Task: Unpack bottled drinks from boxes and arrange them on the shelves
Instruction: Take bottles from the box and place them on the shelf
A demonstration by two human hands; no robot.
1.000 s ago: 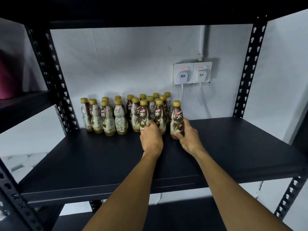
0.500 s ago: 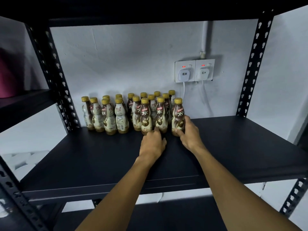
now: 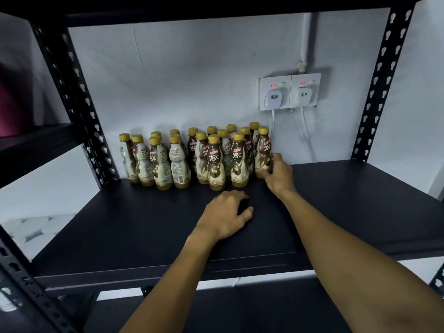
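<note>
**Two hands at the shelf, one on the end bottle**

More than a dozen bottles stand upright in a tight cluster at the back of the black shelf, close to the white wall. The cluster starts near the left upright and ends below the double wall socket. To the right of it the shelf runs bare to the right upright, and a broad bare strip lies between the front row and the shelf's front edge.

The right hand has its fingers and thumb curled round the lower body of the end bottle, which stands at the right end of the cluster, touching its neighbours. The left hand is apart from the bottles, palm down just in front of the front row. Its fingers are loosely curled and hold nothing — whether it rests on the shelf or hangs just above it cannot be told.

Labels facing forward read "KOPIKO" and "78°C". Several bottles on the left show a back panel of print too small to read.

The bottles are waisted, with round gold caps and glossy brown-and-cream wraps. The shelf is matt, and both uprights are dark angle posts punched with keyhole slots. Two white plugs sit in the socket under red lights, each with a white cable hanging down the wall.
</note>
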